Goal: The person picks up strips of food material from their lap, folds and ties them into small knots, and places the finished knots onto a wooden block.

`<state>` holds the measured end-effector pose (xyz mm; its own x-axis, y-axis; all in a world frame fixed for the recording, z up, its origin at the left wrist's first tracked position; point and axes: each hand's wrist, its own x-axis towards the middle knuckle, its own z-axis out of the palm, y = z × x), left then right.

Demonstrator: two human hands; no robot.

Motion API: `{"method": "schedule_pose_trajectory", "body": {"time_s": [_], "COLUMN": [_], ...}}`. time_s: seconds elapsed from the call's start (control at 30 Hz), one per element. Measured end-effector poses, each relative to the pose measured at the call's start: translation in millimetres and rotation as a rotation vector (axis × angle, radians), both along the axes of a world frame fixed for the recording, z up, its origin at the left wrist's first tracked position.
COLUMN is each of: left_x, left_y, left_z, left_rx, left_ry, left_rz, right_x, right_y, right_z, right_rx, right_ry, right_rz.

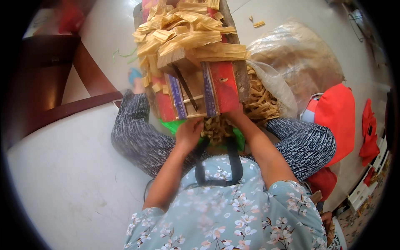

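Note:
A red-topped board (223, 85) with worn wooden edges stands in front of me. A wooden block (177, 60), a dark narrow bar (183, 85) and two purple printed strips (209, 91) sit at its near end. Flat, yellowish dried strips (187, 39) are heaped behind the block. My left hand (190, 130) is at the board's near edge, its fingers curled in; what they hold is hidden. My right hand (234, 114) reaches to the near right corner, and the board covers its fingers. Beneath and between the hands lie short cut pieces (217, 130) on green plastic (171, 125).
To the right, a big translucent sack (296, 50) holds more dried pieces (260, 98). An orange-red bag (337, 121) stands by my right knee. On the left is dark wooden furniture (62, 110). A few loose pieces (258, 24) lie on the pale floor (83, 175).

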<state>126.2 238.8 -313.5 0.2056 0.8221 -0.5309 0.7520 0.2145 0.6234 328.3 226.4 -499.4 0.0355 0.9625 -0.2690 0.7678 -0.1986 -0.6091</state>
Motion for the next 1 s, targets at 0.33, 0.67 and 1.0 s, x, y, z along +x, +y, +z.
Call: {"method": "schedule_pose_trajectory", "body": {"time_s": [0.33, 0.67, 1.0], "left_x": [24.9, 22.8, 22.2], "left_y": [8.1, -7.5, -4.2], "left_z": [23.8, 78.0, 72.8], "left_rx": [0.503, 0.562, 0.560], "left_ry": [0.076, -0.174, -0.186], "left_rz": [-0.565, -0.799, -0.649], "right_x": [18.2, 38.3, 59.5], "right_y": [-13.5, -36.2, -36.1], "right_z": [158.9, 216.2, 221.5], "right_rx": [-0.421, -0.665, -0.492], "right_ry": [0.799, 1.065, 0.750], "right_rz": [0.124, 0.335, 0.384]}}
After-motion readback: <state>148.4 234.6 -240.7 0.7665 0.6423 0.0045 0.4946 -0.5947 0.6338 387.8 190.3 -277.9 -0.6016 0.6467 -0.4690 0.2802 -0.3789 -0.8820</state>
